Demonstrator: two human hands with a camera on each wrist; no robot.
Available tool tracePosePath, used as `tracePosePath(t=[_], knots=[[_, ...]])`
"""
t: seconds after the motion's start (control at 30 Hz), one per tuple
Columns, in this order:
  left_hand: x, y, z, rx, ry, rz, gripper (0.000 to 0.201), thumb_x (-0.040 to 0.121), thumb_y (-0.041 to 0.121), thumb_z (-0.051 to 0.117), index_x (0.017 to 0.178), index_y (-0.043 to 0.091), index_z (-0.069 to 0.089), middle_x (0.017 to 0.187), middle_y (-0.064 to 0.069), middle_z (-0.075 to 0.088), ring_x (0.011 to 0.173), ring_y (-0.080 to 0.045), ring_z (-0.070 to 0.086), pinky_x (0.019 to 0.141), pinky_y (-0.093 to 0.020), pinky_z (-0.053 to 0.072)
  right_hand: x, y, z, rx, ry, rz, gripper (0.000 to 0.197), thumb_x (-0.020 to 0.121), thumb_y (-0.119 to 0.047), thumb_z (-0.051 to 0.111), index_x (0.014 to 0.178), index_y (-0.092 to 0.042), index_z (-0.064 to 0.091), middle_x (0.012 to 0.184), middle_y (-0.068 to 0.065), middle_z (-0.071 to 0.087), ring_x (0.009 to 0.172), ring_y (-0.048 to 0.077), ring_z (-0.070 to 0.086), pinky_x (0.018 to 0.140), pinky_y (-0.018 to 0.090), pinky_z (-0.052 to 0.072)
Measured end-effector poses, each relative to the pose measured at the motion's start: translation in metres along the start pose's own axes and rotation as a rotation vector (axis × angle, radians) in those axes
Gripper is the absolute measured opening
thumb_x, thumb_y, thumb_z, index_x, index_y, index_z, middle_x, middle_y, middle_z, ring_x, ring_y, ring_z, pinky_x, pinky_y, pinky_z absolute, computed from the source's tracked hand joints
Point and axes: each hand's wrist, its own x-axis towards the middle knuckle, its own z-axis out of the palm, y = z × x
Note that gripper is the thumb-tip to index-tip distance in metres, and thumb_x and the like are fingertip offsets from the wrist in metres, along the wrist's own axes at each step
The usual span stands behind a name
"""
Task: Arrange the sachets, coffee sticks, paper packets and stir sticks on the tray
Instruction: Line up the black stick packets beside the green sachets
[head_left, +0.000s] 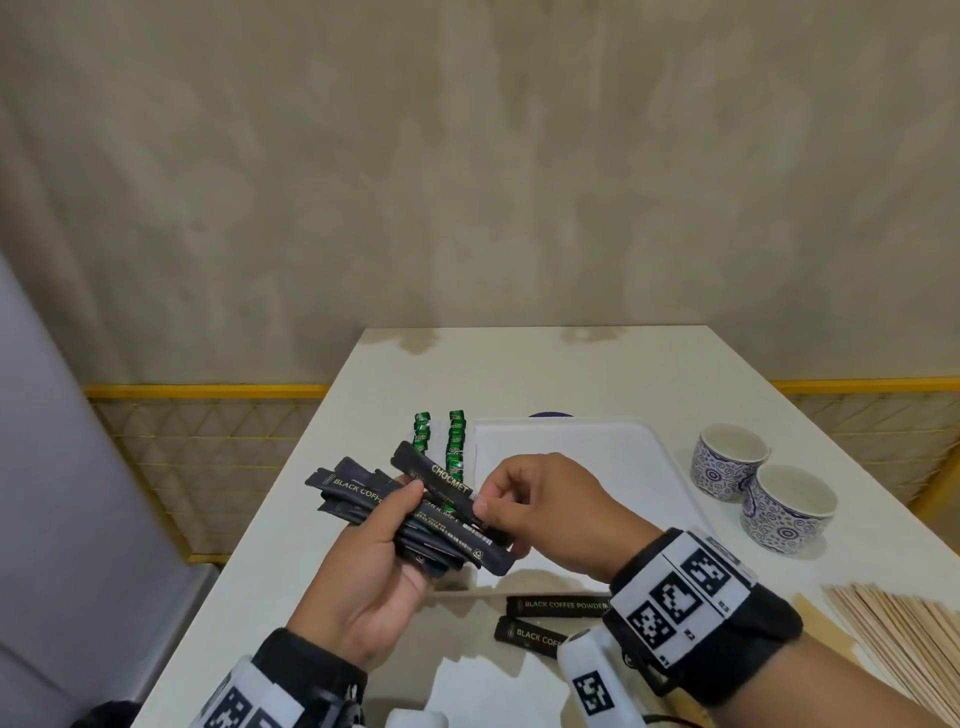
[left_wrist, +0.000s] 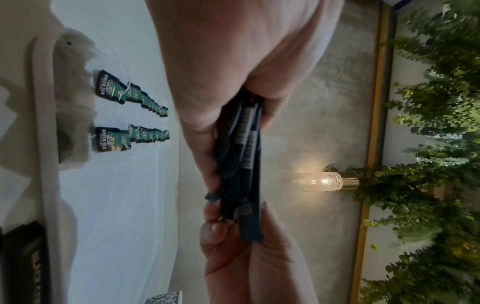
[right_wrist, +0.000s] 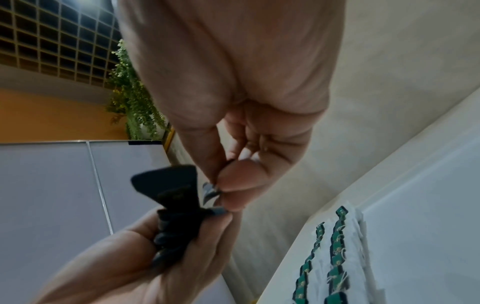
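My left hand (head_left: 382, 545) grips a bundle of black coffee sticks (head_left: 441, 535) above the table, just left of the white tray (head_left: 566, 441). My right hand (head_left: 480, 501) pinches the near end of the top stick, printed CHOCMET (head_left: 441, 475). The wrist views show the same grip: the bundle (left_wrist: 242, 156) in my left hand (left_wrist: 223, 127), and my right hand (right_wrist: 223, 191) pinching a stick end of the bundle (right_wrist: 176, 205). Two more black coffee sticks (head_left: 556, 605) lie on the table under my right wrist. Green tea sachets (head_left: 454, 441) lie in two rows by the tray's left edge.
Two blue-patterned cups (head_left: 727, 465) stand right of the tray. A fan of wooden stir sticks (head_left: 904, 639) lies at the near right. A yellow rail (head_left: 208, 391) runs behind the table, and a beige wall stands beyond it.
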Motion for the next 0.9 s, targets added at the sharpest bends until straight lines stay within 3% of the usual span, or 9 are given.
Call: tracePosePath(t=[0.07, 0.13, 0.2, 0.33, 0.47, 0.63, 0.7, 0.8, 0.9], knots=[[0.0, 0.001, 0.0, 0.04, 0.042, -0.016, 0.02, 0.091, 0.016, 0.056, 0.097, -0.003, 0.06, 0.083, -0.022, 0.071, 0.086, -0.035, 0.068, 0.086, -0.051, 0.054, -0.003, -0.001, 0.001, 0.006, 0.001, -0.026, 0.011, 0.092, -0.02, 0.062, 0.082, -0.017, 0.058, 0.071, -0.002, 0.071, 0.057, 0.006, 0.066, 0.058, 0.022, 0.055], [0.0, 0.001, 0.0, 0.024, 0.074, -0.041, 0.016, 0.094, 0.015, 0.055, 0.087, 0.001, 0.057, 0.069, -0.016, 0.068, 0.085, -0.036, 0.069, 0.075, -0.048, 0.058, -0.007, -0.003, 0.001, -0.045, -0.014, -0.104, 0.011, 0.095, -0.017, 0.056, 0.085, -0.015, 0.051, 0.066, -0.015, 0.069, 0.058, -0.005, 0.064, 0.056, 0.015, 0.049], [-0.001, 0.002, -0.001, -0.012, 0.072, -0.051, 0.014, 0.094, 0.015, 0.055, 0.093, 0.001, 0.057, 0.072, -0.016, 0.067, 0.085, -0.035, 0.068, 0.071, -0.048, 0.06, -0.01, -0.005, 0.002, -0.191, -0.018, -0.209, 0.011, 0.093, -0.014, 0.057, 0.086, -0.016, 0.049, 0.057, -0.018, 0.059, 0.055, -0.009, 0.055, 0.052, 0.011, 0.039], [-0.003, 0.004, -0.004, 0.0, 0.021, -0.038, 0.032, 0.082, 0.016, 0.059, 0.109, -0.001, 0.06, 0.096, -0.024, 0.07, 0.083, -0.031, 0.068, 0.078, -0.046, 0.057, -0.009, 0.001, 0.005, -0.317, 0.095, -0.363, 0.023, 0.082, -0.008, 0.068, 0.078, -0.025, 0.053, 0.067, -0.015, 0.048, 0.066, 0.0, 0.046, 0.057, 0.013, 0.033], [-0.007, 0.006, -0.005, -0.058, 0.014, -0.032, 0.017, 0.083, 0.018, 0.061, 0.093, 0.004, 0.059, 0.073, -0.012, 0.062, 0.069, -0.024, 0.063, 0.061, -0.046, 0.059, -0.005, 0.011, 0.0, -0.348, 0.233, -0.437, 0.02, 0.075, -0.003, 0.069, 0.076, -0.021, 0.06, 0.071, -0.016, 0.047, 0.069, -0.002, 0.046, 0.062, 0.011, 0.035], [-0.01, 0.005, 0.002, -0.019, 0.034, 0.001, 0.021, 0.09, 0.019, 0.057, 0.077, 0.002, 0.055, 0.055, -0.008, 0.051, 0.047, -0.019, 0.055, 0.08, -0.052, 0.057, -0.004, 0.017, 0.002, -0.35, 0.245, -0.572, 0.024, 0.07, -0.001, 0.07, 0.075, -0.023, 0.06, 0.074, -0.016, 0.048, 0.068, -0.009, 0.045, 0.062, 0.005, 0.034], [-0.01, 0.007, 0.005, 0.009, 0.082, 0.004, 0.025, 0.093, 0.017, 0.055, 0.073, 0.003, 0.052, 0.05, -0.008, 0.049, 0.042, -0.021, 0.055, 0.074, -0.045, 0.057, -0.007, 0.015, 0.004, -0.292, 0.21, -0.531, 0.027, 0.071, -0.008, 0.076, 0.075, -0.027, 0.058, 0.073, -0.016, 0.052, 0.067, -0.006, 0.049, 0.06, 0.007, 0.036], [-0.009, 0.007, 0.005, 0.055, 0.121, 0.032, 0.022, 0.093, 0.014, 0.056, 0.074, 0.002, 0.053, 0.05, -0.009, 0.048, 0.044, -0.022, 0.053, 0.054, -0.034, 0.057, -0.013, 0.005, 0.002, 0.023, 0.002, -0.247, 0.029, 0.068, -0.024, 0.085, 0.081, -0.028, 0.059, 0.077, -0.004, 0.066, 0.069, 0.007, 0.063, 0.065, 0.022, 0.051], [-0.009, 0.005, 0.008, 0.098, 0.134, 0.072, 0.018, 0.094, 0.01, 0.055, 0.078, 0.002, 0.054, 0.048, -0.008, 0.048, 0.038, -0.018, 0.053, 0.06, -0.036, 0.052, -0.007, 0.0, -0.002, 0.207, -0.052, -0.056, 0.022, 0.079, -0.014, 0.079, 0.094, -0.018, 0.063, 0.075, 0.003, 0.067, 0.065, 0.016, 0.066, 0.061, 0.025, 0.052]])
